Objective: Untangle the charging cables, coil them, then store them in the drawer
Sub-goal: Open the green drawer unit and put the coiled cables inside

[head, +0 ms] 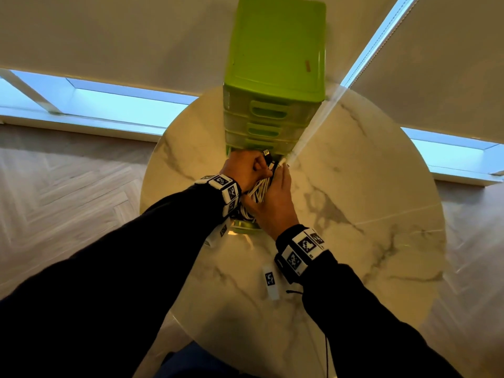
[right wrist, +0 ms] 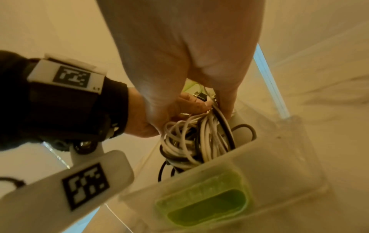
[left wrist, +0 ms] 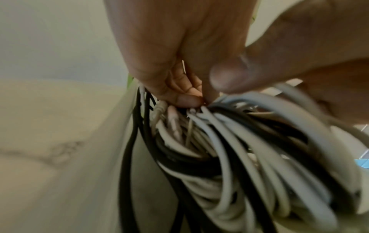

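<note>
A bundle of coiled white and black charging cables (head: 258,190) hangs over the pulled-out bottom drawer (head: 242,227) of the green drawer unit (head: 275,77). My left hand (head: 253,166) grips the top of the bundle, with plug ends sticking out past its fingers. My right hand (head: 278,186) clasps the bundle from the right side. In the right wrist view the cable loops (right wrist: 195,138) dip behind the translucent drawer front (right wrist: 269,165) with its green handle, and my left hand (right wrist: 191,102) holds them beside my right hand (right wrist: 225,107). In the left wrist view, fingers (left wrist: 185,100) pinch the cable bundle (left wrist: 229,157).
The drawer unit stands at the far side of a round marble table (head: 368,186); its upper drawers are shut. A white marker tag (head: 270,282) lies on the table near my right wrist. Wooden floor and low windows surround the table.
</note>
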`<control>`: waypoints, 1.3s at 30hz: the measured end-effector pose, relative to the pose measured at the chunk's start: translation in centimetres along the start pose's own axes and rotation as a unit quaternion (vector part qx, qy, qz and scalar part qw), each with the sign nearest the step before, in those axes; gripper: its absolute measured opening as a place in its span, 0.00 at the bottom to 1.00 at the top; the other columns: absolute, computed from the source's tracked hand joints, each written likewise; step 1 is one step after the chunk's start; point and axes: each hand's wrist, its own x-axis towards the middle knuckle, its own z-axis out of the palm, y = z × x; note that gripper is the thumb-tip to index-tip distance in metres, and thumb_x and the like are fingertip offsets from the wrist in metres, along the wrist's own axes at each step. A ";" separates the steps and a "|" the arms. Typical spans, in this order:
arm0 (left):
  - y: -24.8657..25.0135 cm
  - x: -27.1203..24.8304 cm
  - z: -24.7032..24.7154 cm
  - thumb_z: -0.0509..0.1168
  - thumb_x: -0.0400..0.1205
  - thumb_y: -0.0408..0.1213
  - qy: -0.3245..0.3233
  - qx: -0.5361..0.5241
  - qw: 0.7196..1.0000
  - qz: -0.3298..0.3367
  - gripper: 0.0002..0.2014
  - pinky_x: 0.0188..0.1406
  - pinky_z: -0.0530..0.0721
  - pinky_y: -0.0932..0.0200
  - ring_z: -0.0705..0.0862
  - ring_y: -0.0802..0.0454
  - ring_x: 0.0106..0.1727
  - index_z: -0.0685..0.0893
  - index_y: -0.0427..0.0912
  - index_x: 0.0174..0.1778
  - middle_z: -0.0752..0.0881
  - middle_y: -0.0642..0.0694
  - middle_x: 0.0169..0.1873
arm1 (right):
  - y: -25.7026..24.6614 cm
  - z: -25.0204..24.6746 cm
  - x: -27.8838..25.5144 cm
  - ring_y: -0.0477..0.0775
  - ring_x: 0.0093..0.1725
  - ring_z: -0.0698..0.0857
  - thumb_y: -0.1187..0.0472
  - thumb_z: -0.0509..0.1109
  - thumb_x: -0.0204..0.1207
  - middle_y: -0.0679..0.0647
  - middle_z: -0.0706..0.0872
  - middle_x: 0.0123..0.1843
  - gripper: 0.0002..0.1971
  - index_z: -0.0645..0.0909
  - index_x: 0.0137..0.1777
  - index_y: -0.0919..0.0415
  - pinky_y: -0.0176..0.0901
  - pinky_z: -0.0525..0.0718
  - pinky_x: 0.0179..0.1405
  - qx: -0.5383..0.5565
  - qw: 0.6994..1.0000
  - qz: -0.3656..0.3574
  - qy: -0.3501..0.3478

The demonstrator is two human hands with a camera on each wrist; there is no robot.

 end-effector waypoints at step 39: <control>-0.3 0.0 -4.0 0.55 0.92 0.35 -0.204 0.248 0.937 0.140 0.27 0.80 0.48 0.69 0.58 0.49 0.87 0.59 0.48 0.89 0.58 0.47 0.88 | 1.4 -0.3 -0.5 0.61 0.89 0.42 0.42 0.40 0.88 0.64 0.40 0.90 0.36 0.43 0.88 0.65 0.68 0.31 0.83 -0.292 0.942 -0.083 -0.143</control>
